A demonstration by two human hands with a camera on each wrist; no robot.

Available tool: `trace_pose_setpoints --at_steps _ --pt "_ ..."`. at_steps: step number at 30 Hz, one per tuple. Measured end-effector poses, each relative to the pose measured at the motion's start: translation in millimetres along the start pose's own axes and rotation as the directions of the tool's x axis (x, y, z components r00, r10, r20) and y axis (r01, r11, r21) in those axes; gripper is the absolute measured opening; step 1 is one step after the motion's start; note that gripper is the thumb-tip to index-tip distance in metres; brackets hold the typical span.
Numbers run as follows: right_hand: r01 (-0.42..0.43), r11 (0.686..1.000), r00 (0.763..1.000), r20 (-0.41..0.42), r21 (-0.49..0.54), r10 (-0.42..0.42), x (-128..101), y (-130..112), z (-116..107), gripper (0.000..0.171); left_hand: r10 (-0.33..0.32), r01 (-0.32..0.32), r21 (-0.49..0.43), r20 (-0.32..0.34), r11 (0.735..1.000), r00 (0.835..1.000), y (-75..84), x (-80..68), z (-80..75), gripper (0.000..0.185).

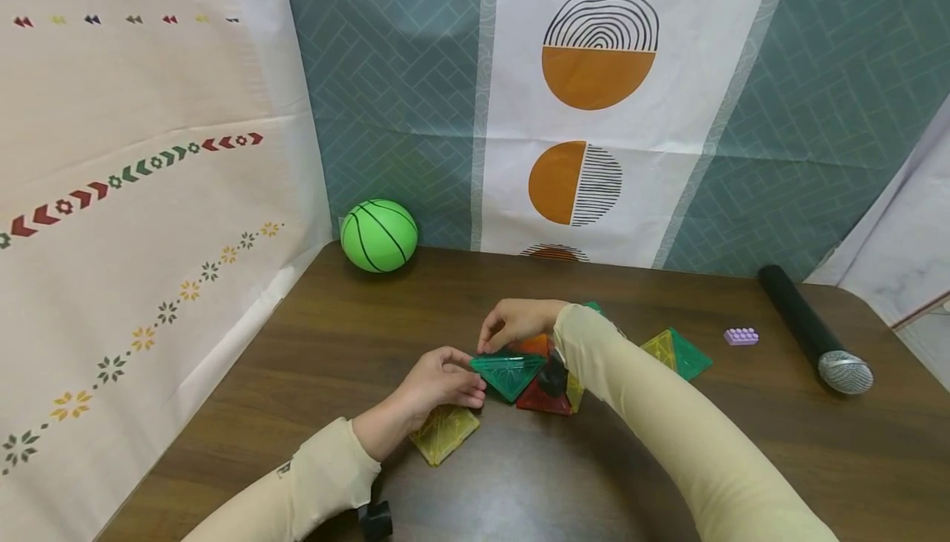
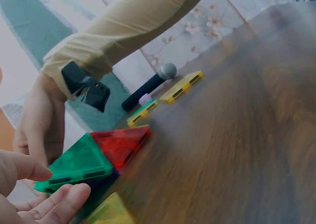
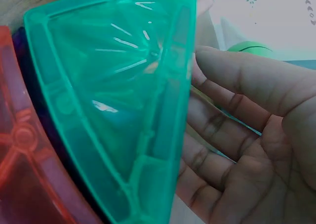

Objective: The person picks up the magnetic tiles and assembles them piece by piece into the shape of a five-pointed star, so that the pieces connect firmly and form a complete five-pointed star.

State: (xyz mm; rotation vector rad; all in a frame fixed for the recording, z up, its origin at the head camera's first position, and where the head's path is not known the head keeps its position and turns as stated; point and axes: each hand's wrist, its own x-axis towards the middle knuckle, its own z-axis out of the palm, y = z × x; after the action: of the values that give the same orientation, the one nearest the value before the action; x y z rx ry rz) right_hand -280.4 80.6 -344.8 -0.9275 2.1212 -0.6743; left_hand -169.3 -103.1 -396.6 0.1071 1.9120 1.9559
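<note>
Both of my hands are at a translucent green triangular magnetic tile (image 1: 508,375), which stands tilted above the table. My left hand (image 1: 439,385) holds its left corner between thumb and fingers. From the far side, my right hand (image 1: 523,321) pinches its upper edge; the right wrist view shows the thumb against the green tile (image 3: 113,95). A red triangular tile (image 1: 542,398) adjoins it on the right, with an orange tile (image 1: 533,346) behind. Part of a dark purple tile (image 3: 37,80) shows beneath the green one. A yellow tile (image 1: 447,435) lies below my left hand.
Right of my right forearm lie a yellow tile (image 1: 660,348) and a green tile (image 1: 690,355). Farther right are a small purple toy brick (image 1: 740,336) and a black microphone (image 1: 805,323). A green ball (image 1: 379,235) sits at the back left, against the fabric backdrop.
</note>
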Motion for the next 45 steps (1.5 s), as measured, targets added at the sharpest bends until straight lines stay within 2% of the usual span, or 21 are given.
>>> trace_pose_setpoints --at_steps 6,11,16,20,26,32,35,39,45 --pt "-0.004 0.997 0.998 -0.067 0.071 0.009 -14.3 -4.7 -2.7 0.025 0.062 -0.06 0.147 -0.013 0.987 0.998 13.6 0.3 -13.3 0.036" --pt "0.054 0.997 0.992 -0.116 0.049 -0.048 -26.2 -9.0 -5.8 0.029 0.144 -0.144 0.309 0.022 0.94 0.989 26.0 2.6 -22.4 0.034" --pt "0.102 0.994 0.974 -0.202 -0.03 -0.106 -39.3 -7.4 -9.4 0.029 0.2 -0.226 0.405 0.106 0.886 0.974 42.9 5.6 -22.0 0.035" --pt "0.104 0.995 0.958 -0.268 0.006 -0.098 -54.6 -5.2 -14.1 0.028 0.23 -0.289 0.466 0.18 0.836 0.956 59.1 14.7 -15.4 0.032" --pt "0.077 0.995 0.936 -0.347 0.058 -0.052 -73.1 -2.5 -20.5 0.025 0.246 -0.335 0.545 0.232 0.768 0.941 79.1 36.9 -4.2 0.029" --pt "0.058 0.996 0.92 -0.39 0.068 -0.027 -88.7 3.3 -25.3 0.028 0.251 -0.395 0.576 0.315 0.715 0.915 84.4 63.5 3.1 0.032" --pt "0.038 0.996 0.909 -0.417 0.078 -0.002 -97.1 9.3 -26.3 0.03 0.227 -0.391 0.594 0.334 0.702 0.915 85.0 73.5 9.4 0.033" --pt "0.0 0.994 0.878 -0.476 0.105 0.05 -107.0 22.4 -25.1 0.031 0.191 -0.383 0.62 0.355 0.684 0.915 85.3 85.6 22.8 0.038" --pt "-0.053 0.995 0.81 -0.58 0.087 0.093 -117.1 45.9 -20.6 0.029 0.18 -0.438 0.67 0.42 0.599 0.889 81.0 108.2 46.3 0.046"
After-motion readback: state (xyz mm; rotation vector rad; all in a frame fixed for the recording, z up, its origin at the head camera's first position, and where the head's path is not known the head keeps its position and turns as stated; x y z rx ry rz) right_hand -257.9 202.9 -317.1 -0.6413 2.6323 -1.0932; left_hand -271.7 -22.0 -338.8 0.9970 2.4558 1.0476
